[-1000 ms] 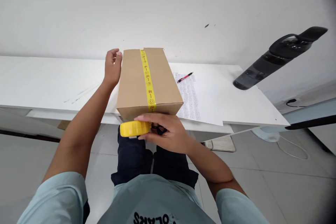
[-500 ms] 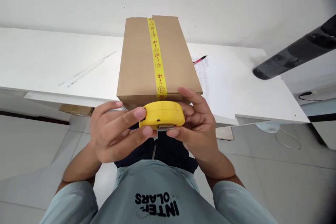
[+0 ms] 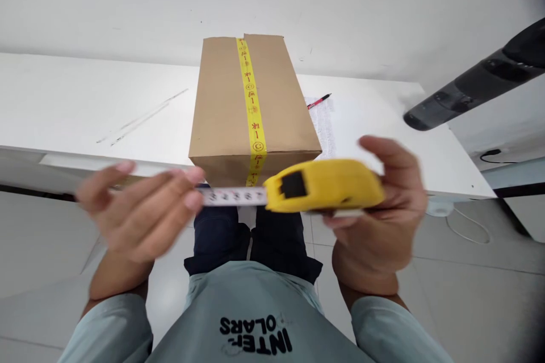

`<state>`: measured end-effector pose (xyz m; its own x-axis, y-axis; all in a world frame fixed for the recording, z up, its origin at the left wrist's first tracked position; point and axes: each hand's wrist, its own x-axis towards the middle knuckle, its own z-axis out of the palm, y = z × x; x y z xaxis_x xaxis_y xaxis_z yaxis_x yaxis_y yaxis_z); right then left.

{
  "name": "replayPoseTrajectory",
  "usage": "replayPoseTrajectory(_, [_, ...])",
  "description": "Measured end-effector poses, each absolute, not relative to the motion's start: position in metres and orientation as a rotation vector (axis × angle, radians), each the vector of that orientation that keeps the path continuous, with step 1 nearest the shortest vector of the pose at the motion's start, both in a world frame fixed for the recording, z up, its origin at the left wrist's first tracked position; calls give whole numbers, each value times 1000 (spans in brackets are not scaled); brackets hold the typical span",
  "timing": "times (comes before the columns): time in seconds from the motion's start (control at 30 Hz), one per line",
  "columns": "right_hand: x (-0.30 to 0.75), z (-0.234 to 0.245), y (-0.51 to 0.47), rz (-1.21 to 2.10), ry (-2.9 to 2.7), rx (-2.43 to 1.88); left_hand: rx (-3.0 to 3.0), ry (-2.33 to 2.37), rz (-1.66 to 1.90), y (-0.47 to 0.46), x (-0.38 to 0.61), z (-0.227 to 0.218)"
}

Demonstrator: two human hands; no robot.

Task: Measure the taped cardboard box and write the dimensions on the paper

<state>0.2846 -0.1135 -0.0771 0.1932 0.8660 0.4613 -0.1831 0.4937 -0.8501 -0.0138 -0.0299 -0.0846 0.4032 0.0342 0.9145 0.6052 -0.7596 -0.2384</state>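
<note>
My right hand grips the yellow case of a tape measure, held in the air before the front edge of the table. From the case a short length of white blade with printed numbers runs out to the left. My left hand pinches the blade's end between thumb and fingertips, which hide the tip. Both hands are somewhat blurred. Just beyond the tape measure stands a closed cardboard box, sealed along its top with yellow printed tape.
The box rests on a white table against a wall. Right of the box lie a red and black pen and a printed paper. A dark cylindrical pole juts in at the upper right. A white cable hangs below.
My hands have moved apart, left hand leftward and right hand with the case rightward. A stretch of numbered blade now shows between them, where none was visible before.
</note>
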Motion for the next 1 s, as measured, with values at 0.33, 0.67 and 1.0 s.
replayPoseTrajectory(0.33, [355,-109,-29,228,-1172,-854,-2054,-784,-1367,35,-38,-84])
replayPoseTrajectory(0.67, [344,-102,-36,230,-1270,-884,-2471,-888,-1438,0,11,-83])
replayPoseTrajectory(1.0, [347,-104,-45,177,-1308,-891,-2158,-751,-1474,14,-10,-88])
